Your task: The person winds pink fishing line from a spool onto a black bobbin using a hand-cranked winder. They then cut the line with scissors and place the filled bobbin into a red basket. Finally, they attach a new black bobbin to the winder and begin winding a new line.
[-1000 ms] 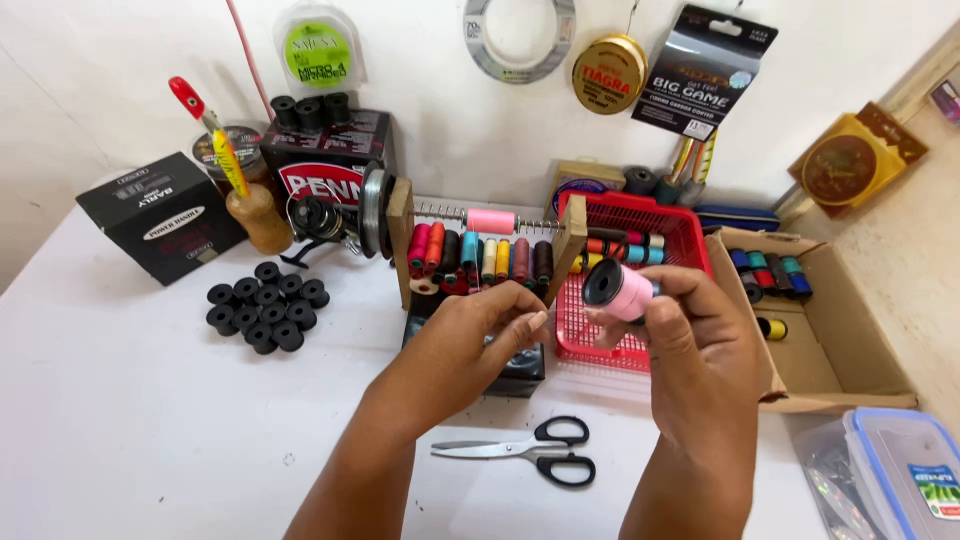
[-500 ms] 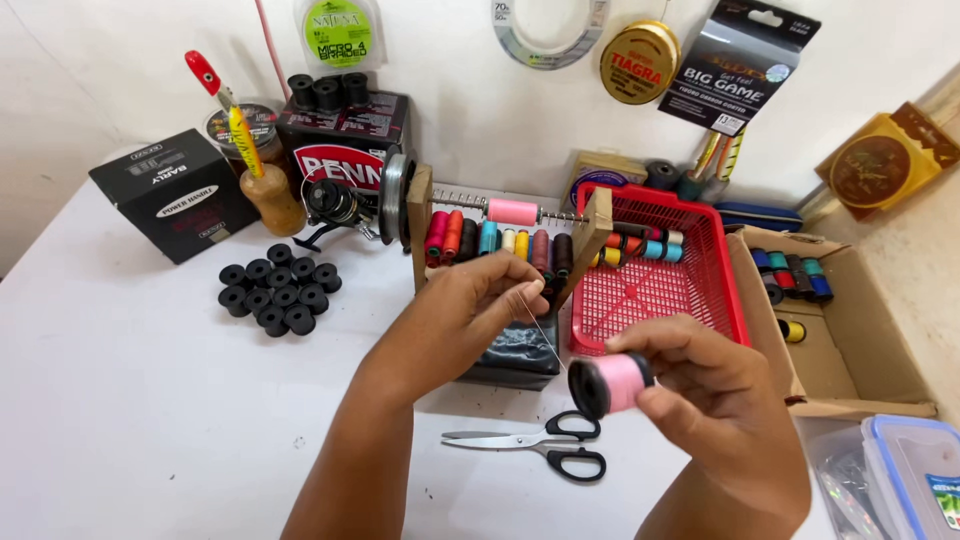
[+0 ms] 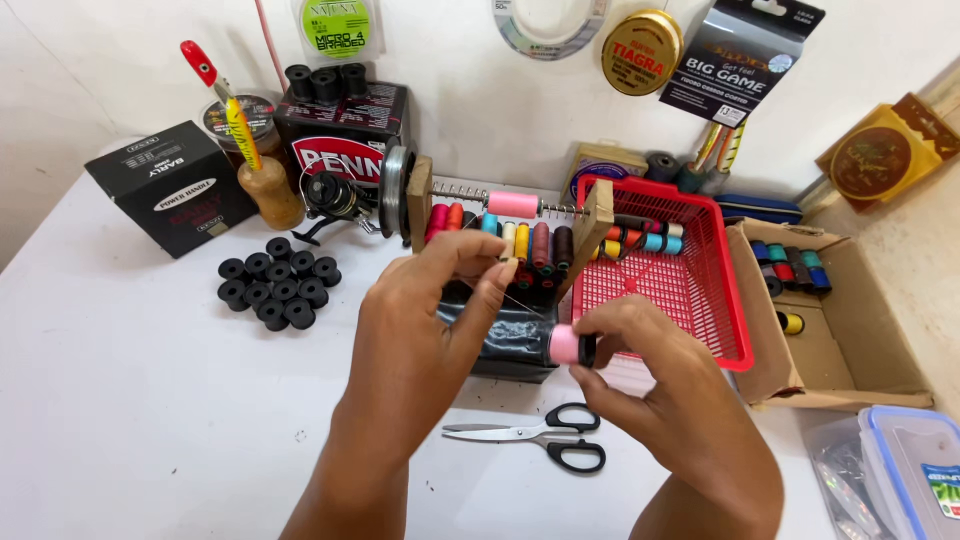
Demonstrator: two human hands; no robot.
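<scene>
A pink thread spool (image 3: 565, 345) is gripped in the right hand (image 3: 650, 385) while a fine thread is pinched by the left hand (image 3: 425, 320).

The spool is held between the right fingers, above the white worktop (image 3: 130, 400) and just in front of a black block (image 3: 505, 345). The left fingertips (image 3: 500, 280) are closed on the thin strand, which is seen running down towards the spool. Black-handled scissors (image 3: 540, 445) are laid on the worktop below the hands. A wooden rack of coloured spools (image 3: 510, 235) is stood behind the left hand, with a red basket (image 3: 690, 290) just beside it and a cardboard box (image 3: 830, 320) further right. A cluster of black bobbins (image 3: 278, 292) is set well apart to the left.
</scene>
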